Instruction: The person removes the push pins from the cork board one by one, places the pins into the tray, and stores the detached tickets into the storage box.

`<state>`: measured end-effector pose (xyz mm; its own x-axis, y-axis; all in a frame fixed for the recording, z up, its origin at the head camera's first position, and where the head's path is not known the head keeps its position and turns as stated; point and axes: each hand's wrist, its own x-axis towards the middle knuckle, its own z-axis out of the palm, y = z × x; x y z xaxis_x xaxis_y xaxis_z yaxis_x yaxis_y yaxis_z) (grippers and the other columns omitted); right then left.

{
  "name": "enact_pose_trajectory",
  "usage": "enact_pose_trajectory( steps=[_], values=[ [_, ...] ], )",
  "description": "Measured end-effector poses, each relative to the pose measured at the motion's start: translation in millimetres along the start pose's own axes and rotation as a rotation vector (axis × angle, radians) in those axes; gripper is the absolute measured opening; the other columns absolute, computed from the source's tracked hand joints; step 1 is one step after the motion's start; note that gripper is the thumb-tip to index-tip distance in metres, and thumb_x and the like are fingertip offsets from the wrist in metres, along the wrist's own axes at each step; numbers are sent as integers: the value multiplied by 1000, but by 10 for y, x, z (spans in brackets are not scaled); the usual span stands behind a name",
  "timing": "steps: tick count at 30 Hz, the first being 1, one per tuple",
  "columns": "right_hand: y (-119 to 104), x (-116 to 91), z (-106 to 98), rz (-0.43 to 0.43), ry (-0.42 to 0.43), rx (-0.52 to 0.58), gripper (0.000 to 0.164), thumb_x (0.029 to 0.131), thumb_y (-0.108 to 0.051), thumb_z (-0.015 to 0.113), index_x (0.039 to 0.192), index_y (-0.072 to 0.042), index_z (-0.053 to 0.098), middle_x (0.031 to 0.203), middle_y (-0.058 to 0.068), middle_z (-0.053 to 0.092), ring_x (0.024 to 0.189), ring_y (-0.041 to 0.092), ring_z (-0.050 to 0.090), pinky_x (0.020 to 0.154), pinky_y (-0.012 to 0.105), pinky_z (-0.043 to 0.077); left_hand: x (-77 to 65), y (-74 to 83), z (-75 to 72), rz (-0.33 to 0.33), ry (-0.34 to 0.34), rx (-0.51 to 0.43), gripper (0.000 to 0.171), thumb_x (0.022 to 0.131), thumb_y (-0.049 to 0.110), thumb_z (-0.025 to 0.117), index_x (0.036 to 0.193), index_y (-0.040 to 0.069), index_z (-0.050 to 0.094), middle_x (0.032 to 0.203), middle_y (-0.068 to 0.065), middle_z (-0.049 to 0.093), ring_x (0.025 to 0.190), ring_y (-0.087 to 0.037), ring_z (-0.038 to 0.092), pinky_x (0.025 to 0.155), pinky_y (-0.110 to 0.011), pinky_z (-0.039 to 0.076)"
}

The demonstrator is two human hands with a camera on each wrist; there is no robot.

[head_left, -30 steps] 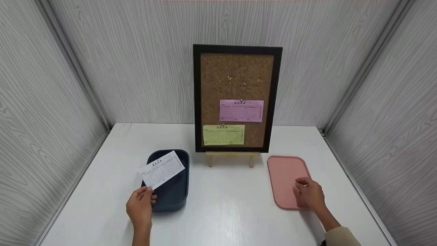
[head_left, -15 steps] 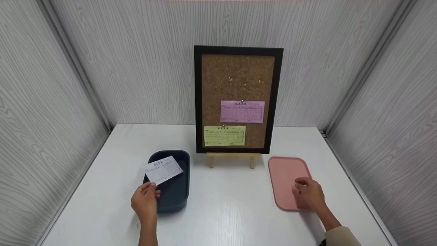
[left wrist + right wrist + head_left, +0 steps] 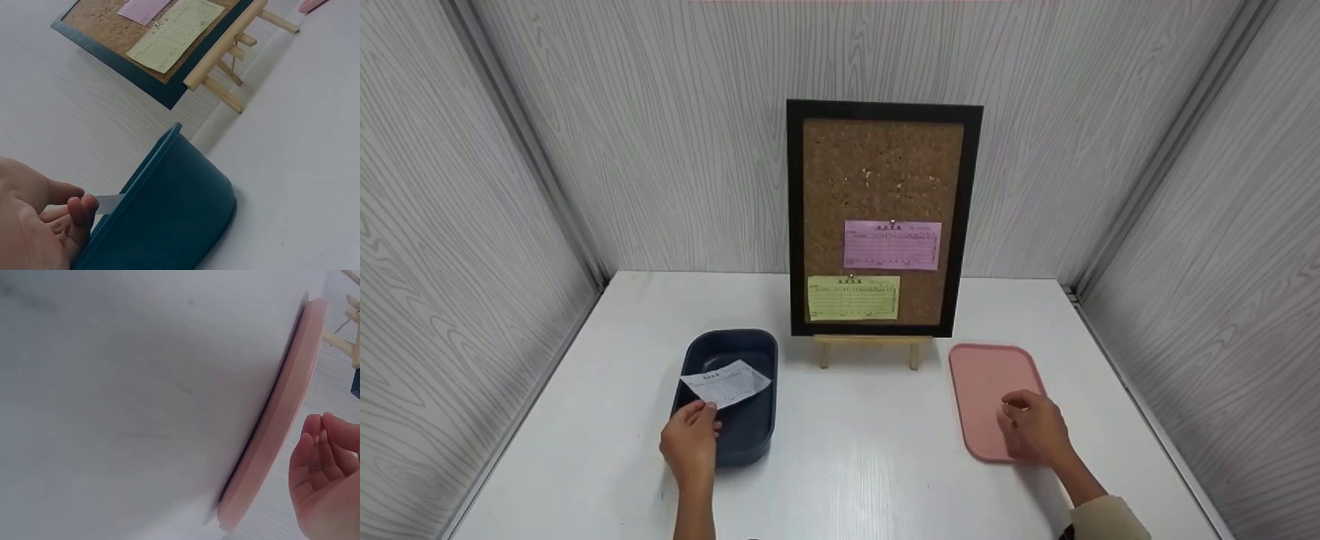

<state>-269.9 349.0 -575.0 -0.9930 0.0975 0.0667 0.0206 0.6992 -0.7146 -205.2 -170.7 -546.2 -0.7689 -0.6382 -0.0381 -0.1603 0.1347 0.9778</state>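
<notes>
My left hand (image 3: 691, 437) pinches a near corner of a white printed paper slip (image 3: 727, 384) between thumb and fingers. Tilted, the slip overlaps the dark blue bin (image 3: 772, 405) in the head view. The left wrist view shows only a strip of the slip (image 3: 109, 203), at the rim of the bin (image 3: 169, 202). Over the pink tray (image 3: 979, 390), my right hand (image 3: 1041, 427) has thumb and fingertips together on a small, shiny, pin-like thing (image 3: 1004, 406), mostly hidden. In the right wrist view, that hand (image 3: 329, 475) is beside the tray's edge (image 3: 275, 422).
A black-framed cork board (image 3: 885, 172) stands on a wooden easel (image 3: 872, 341) at the back. Pinned to it are a pink slip (image 3: 892, 245) and, lower left, a yellow slip (image 3: 853, 298). Grey wood-patterned walls (image 3: 697, 135) enclose the white table (image 3: 847, 450).
The left hand has moved right and slightly forward, and the white slip has tipped flatter and lower over the bin. The right hand has stayed nearly still over the tray.
</notes>
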Motion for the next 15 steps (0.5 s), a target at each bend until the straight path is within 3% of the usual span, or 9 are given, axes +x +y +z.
enact_pose_trajectory(
  steps=[8, 15],
  values=[
    [36, -20, 0, -13, 2, -45, 19, 94, -4, 63, 110, -1, 72, 105, 15, 73, 88, 22, 64, 76, 35, 47, -67, -21, -9, 19, -31, 67, 28, 96, 18, 67, 115, -2, 71, 98, -17, 76, 65, -9, 65, 58, -19, 51],
    [8, -17, -37, 13, 9, -66, 20, 96, -9, 62, 112, -3, 72, 106, 15, 72, 87, 22, 65, 74, 35, 47, -151, -16, -64, 26, -32, 156, 26, 96, 22, 68, 109, 1, 74, 92, -14, 77, 62, -9, 64, 55, -21, 49]
  ],
)
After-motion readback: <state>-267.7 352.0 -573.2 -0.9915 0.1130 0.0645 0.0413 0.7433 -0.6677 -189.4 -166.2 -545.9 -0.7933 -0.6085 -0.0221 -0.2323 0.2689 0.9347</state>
